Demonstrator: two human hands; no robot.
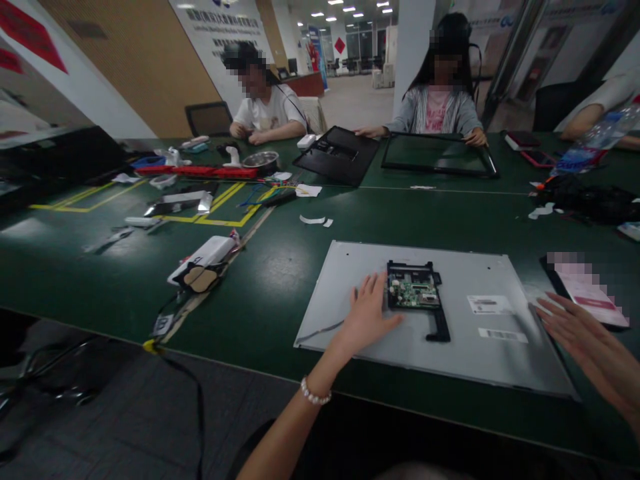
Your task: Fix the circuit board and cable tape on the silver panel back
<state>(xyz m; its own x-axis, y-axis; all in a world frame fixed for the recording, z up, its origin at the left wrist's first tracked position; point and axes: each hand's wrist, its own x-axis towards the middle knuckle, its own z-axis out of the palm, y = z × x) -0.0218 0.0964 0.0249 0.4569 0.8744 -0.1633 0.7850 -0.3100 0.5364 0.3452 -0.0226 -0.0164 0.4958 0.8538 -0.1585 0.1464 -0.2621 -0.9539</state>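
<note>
A flat grey metal display panel (475,363) lies on the green table in front of me, with two white labels on its right part. Near its middle sits a black plastic bracket (440,325) framing a green circuit board (413,293). My left hand (367,313) rests over the panel with fingers outstretched, its fingertips at the bracket's left edge. A beaded bracelet circles that wrist. Beside the panel's right edge is my right hand (580,333), flat with fingers extended and nothing in it. Its fingertips are close to the edge; whether they touch it I cannot tell.
Right of the panel lies a phone (585,287). A power strip (207,260) with a cable stands on the left. Across the table a person holds a black frame (440,172) and a black back cover (340,157). A water bottle (593,143) stands far right.
</note>
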